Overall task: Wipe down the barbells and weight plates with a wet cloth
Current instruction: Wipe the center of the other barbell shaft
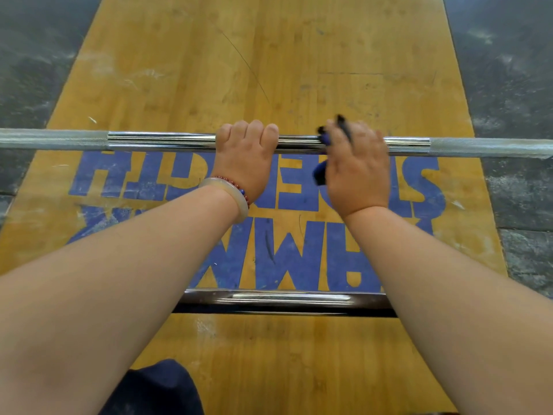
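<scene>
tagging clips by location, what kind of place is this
Most likely a gym's weightlifting area: a steel barbell with knurled grip sections lies across a wooden lifting platform printed with large blue lettering, flanked by dark rubber flooring.

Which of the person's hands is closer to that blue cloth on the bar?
Right. The right hand presses the blue cloth against the far barbell; the left hand grips the bar beside it, apart from the cloth.
</scene>
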{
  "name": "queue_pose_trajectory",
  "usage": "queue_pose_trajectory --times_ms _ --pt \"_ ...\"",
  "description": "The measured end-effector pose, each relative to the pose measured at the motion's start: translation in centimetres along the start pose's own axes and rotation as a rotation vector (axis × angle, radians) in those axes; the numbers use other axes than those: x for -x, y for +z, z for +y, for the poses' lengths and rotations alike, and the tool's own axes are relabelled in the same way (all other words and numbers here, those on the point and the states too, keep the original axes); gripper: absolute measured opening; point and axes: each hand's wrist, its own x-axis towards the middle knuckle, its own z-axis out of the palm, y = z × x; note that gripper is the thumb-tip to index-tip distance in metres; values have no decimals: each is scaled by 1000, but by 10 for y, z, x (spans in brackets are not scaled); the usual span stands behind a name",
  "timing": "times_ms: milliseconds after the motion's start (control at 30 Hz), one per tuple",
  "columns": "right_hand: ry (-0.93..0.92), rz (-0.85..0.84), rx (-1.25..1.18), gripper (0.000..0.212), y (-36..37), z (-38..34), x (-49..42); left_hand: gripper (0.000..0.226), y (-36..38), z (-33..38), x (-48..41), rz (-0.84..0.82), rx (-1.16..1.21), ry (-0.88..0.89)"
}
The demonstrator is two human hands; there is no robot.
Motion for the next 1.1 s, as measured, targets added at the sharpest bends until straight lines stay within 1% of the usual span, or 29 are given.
queue_pose_trajectory --times_ms 67,100,133,167,267,333,400,433,533,633,700,733,767,833,900,967,1000,1033,1100 --pt "284 48 14 34 -5 8 2 54 1 0 -1 4 -7 -6" --pt "390 54 -4 34 -5 1 2 53 1 0 -1 3 -15 -9" --pt "431 50 -33 35 -3 -9 -1 53 1 0 -1 1 -21 -9" --pt "391 35 -63 36 -1 -21 -5 53 1 0 -1 2 -26 -9" --pt "54 -58 -108 42 7 -54 -3 47 0 1 -2 24 -25 -5" --pt "-40 -97 -119 46 6 -58 -3 44 -1 1 -2 17 -23 -2" --pt "-29 -91 -88 44 2 -45 -6 48 -1 0 -2 5 -29 1" --pt "20 -68 -66 42 0 -34 -7 52 -2 -1 -2 0 -27 3" --pt "241 -14 -27 39 -9 0 -10 58 -3 -2 -2 -19 -13 4" --pt "405 -45 -39 47 -9 -3 -11 57 -4 -2 -2 -40 -22 0" --pt "422 -46 -45 46 -7 -9 -17 57 -5 -1 -1 -52 -31 -1" --pt "406 -17 -50 43 -8 -9 -20 57 -5 -1 -1 -62 -34 2" --pt "400 25 -74 39 -11 -7 -25 56 -5 -1 -2 -70 -37 5" --pt "444 89 -187 34 -21 -1 -36 53 -8 0 -3 -80 -32 -2" --pt "484 208 -273 37 -30 2 -49 43 -9 1 -5 -113 18 -18" --pt "423 282 -265 32 -31 -2 -57 28 -11 1 -7 -156 66 -40" --pt "362 270 -239 30 -27 -4 -55 25 -13 1 -8 -164 78 -45" --pt "288 227 -203 29 -21 -7 -48 23 -14 1 -10 -167 78 -45" --pt "120 91 -107 34 -7 -12 -23 23 -14 1 -12 -169 74 -40"
